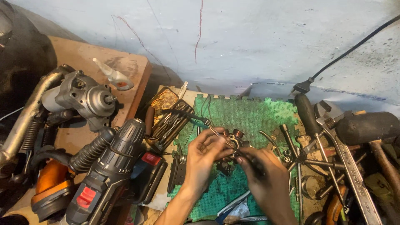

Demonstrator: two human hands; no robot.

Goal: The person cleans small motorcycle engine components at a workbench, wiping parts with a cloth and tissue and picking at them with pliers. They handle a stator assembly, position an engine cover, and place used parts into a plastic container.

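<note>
Head view: the left hand (pixel 203 152) pinches a small wired metal part (pixel 233 139) over the green mat (pixel 246 114). The right hand (pixel 266 177) clamps a dark tool (pixel 250 160) against it, the part not yet freed from its wires.

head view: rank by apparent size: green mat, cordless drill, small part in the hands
1. green mat
2. cordless drill, though it looks enlarged by nearness to the camera
3. small part, held between left hand and right hand
</note>
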